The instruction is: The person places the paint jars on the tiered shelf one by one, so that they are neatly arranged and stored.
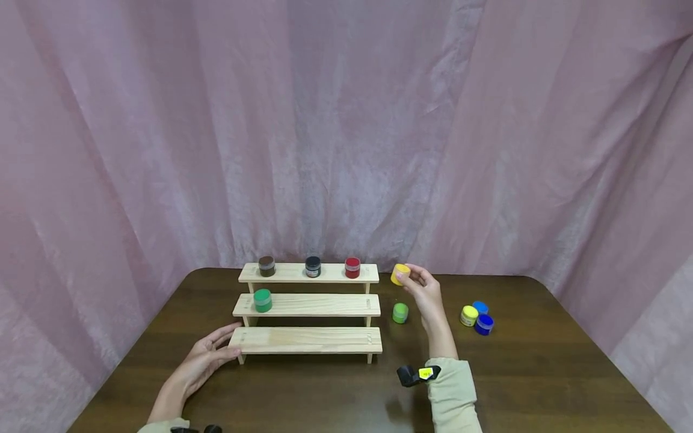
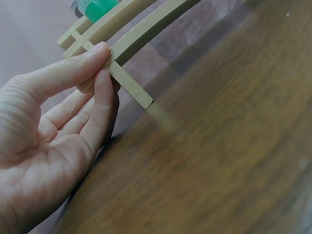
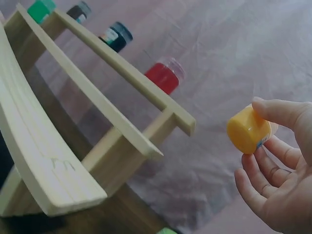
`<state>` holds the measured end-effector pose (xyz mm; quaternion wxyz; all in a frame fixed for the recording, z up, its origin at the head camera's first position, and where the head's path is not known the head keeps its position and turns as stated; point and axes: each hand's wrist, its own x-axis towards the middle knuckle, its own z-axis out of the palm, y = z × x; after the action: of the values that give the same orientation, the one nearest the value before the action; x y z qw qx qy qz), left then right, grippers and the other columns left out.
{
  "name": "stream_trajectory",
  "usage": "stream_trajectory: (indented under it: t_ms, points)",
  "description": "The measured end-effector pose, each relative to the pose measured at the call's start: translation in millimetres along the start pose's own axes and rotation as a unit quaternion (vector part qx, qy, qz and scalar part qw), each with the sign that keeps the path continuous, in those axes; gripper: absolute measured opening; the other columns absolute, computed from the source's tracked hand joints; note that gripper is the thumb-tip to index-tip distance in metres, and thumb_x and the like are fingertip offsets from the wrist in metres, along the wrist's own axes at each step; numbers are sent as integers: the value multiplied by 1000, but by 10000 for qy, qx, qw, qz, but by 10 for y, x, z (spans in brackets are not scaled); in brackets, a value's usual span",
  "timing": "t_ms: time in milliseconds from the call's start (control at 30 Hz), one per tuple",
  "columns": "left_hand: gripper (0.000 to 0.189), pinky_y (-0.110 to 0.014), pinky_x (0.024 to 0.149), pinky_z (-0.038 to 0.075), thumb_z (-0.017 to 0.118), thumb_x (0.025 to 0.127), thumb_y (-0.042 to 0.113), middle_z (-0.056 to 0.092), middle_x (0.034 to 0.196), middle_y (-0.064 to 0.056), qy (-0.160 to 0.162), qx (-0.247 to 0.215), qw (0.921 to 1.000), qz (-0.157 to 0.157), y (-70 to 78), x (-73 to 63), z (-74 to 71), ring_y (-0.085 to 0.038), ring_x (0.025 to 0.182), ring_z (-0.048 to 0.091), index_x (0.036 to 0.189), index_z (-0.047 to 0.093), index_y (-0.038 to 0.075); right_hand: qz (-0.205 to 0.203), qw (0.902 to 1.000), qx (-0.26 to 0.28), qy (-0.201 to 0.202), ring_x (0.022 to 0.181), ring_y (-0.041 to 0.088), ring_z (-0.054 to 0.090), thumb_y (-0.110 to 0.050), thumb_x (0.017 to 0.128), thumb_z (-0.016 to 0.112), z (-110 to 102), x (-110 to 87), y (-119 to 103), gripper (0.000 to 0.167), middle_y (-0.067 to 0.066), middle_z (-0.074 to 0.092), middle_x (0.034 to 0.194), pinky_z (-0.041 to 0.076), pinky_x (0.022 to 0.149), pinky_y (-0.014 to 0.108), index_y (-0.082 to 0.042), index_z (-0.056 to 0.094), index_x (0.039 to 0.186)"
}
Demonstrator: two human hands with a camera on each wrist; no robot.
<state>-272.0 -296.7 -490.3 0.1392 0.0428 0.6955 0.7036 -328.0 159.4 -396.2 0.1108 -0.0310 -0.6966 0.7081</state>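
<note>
A three-tier wooden display rack (image 1: 307,340) stands on the table. My left hand (image 1: 201,361) pinches the left end of its lowest board between thumb and index finger, clear in the left wrist view. To the right of the top tier, my right hand (image 1: 425,293) holds an orange-yellow paint jar (image 3: 248,129) by its sides, off the table. Brown (image 1: 267,266), black (image 1: 313,267) and red (image 1: 352,268) jars stand along the top tier. On the middle tier's left end sits a green jar (image 1: 262,300); the bottom board is bare.
A light green jar (image 1: 400,313) stands on the table just right of the rack. Farther right, a yellow jar (image 1: 468,316), a light blue jar (image 1: 480,307) and a dark blue jar (image 1: 484,325) cluster together. A pink curtain (image 1: 346,132) hangs behind the table.
</note>
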Motion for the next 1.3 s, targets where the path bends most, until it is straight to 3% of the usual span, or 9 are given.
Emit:
stream_trajectory:
  t_ms: [300, 467, 633, 900, 1167, 1300]
  points:
    - [79, -17, 92, 51, 63, 93, 9, 9, 160, -25, -7, -45, 10000, -49, 49, 65, 24, 0, 106, 61, 155, 16, 0, -281, 9979, -201, -539, 93, 2, 58, -14, 90, 70, 260, -62, -151, 43, 3, 63, 111, 50, 82, 15, 1, 57, 128]
    - [79, -16, 92, 52, 64, 92, 8, 10, 160, -26, -7, -99, 9999, -33, 57, 79, 42, 0, 106, 62, 155, 17, -1, -429, 9948, -304, -877, 90, 4, 59, -12, 90, 70, 395, -117, -206, 40, 2, 63, 107, 52, 80, 16, 0, 59, 126]
    - [79, -16, 92, 52, 64, 92, 7, 10, 160, -26, 34, -149, 9998, -83, 44, 66, 48, 0, 105, 61, 155, 16, -1, -551, 9905, -365, -1209, 86, 5, 61, -12, 90, 69, 530, -146, -183, 38, 8, 67, 107, 53, 75, 20, -1, 61, 125]
    - [80, -17, 92, 52, 64, 92, 8, 10, 159, -27, 20, -136, 9999, -56, 28, 40, 39, -1, 106, 61, 154, 16, -2, -686, 9841, -423, -1583, 88, 5, 61, -5, 87, 70, 787, -199, -71, 38, 22, 65, 115, 50, 77, 15, 2, 62, 123]
    - [79, -16, 93, 51, 63, 92, 7, 8, 160, -27, -35, -102, 9999, 22, 18, 3, -6, 0, 107, 60, 154, 15, -3, -965, 9692, -812, -2117, 105, 30, 64, -6, 89, 68, 1068, -295, 61, 38, 26, 65, 116, 52, 82, 21, 5, 61, 125]
    - [78, -17, 92, 52, 62, 93, 6, 7, 159, -27, -70, -93, 9999, 61, 16, 0, -15, 0, 107, 60, 154, 15, -4, -981, 9664, -759, -2250, 109, 35, 63, -5, 89, 68, 1175, -315, 102, 39, 26, 66, 115, 53, 84, 23, 5, 61, 125]
